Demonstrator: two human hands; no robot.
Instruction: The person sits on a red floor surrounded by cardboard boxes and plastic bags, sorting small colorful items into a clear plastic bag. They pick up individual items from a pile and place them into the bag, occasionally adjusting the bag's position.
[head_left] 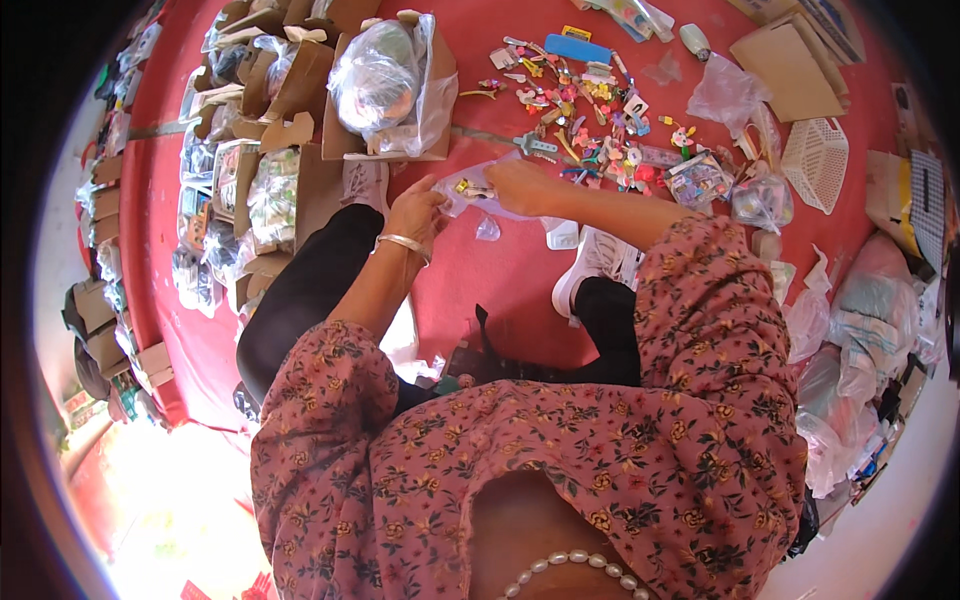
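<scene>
Both hands meet over a small clear plastic bag (480, 195) held just above the red floor covering (500, 270), between the person's knees and the scatter of small colourful hair clips (590, 120). The left hand (415, 212), with a silver bangle (403, 243) at the wrist, pinches the bag's left edge; the right hand (520, 183) grips its right side. The bag lies roughly flat, its long axis running left to right between the hands, with a small yellow-and-dark piece visible inside near the top; which end is its mouth cannot be told.

The floor is covered in red cloth or carpet. Open cardboard boxes (290, 90) stuffed with bagged goods stand to the left, one holding a large crinkled plastic bag (380, 75). A white plastic basket (815, 160) and more loose bags lie to the right.

The fingertips are partly hidden by the bag's film, the clips are too small to tell apart, and the floral sleeves (700, 330) cover the forearms and lap
</scene>
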